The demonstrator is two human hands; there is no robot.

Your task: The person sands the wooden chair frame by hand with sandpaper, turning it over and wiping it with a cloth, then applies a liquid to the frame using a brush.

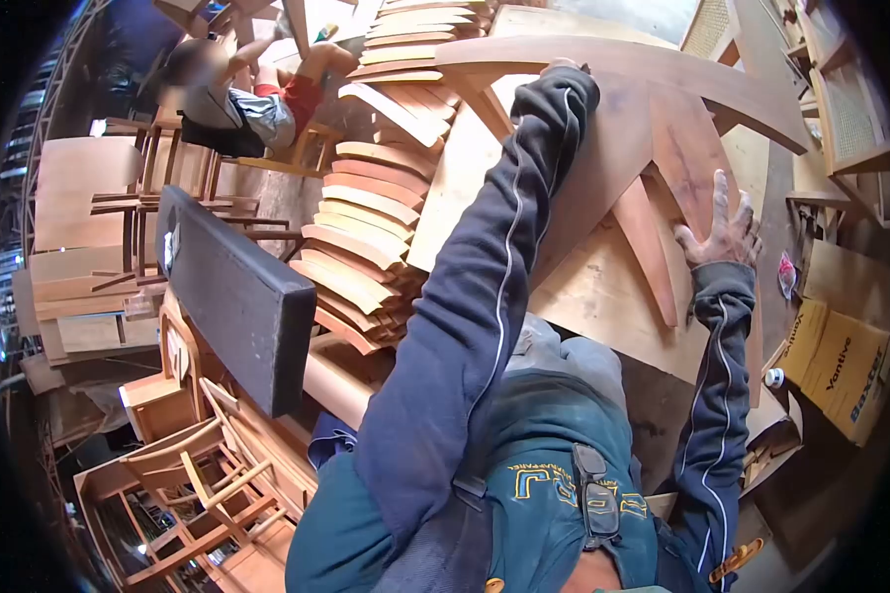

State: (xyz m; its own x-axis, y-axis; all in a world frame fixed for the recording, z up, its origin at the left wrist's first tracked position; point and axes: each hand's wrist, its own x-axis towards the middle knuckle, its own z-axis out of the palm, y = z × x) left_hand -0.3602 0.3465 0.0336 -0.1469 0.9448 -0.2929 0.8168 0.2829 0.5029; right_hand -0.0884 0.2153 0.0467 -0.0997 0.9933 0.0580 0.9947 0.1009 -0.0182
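Note:
My right hand (722, 229) lies palm down with fingers spread on a reddish-brown wooden board (687, 138). Stretched far forward, my left hand (564, 65) touches or nearly touches a long curved wooden piece (653, 64); the sleeve and wood hide most of its fingers. That curved piece arches across the far side of the boards. A tapered wooden piece (643, 242) points toward me beside my right hand. Beneath these pieces is a pale plywood sheet (603, 287).
Stacked curved wooden slats (366, 217) stand to the left. Nearer is a dark padded board (232, 287), with chair frames (208, 484) below it. A seated person (257, 109) works at the upper left. A cardboard box (841, 366) and caned frames (855, 109) are on the right.

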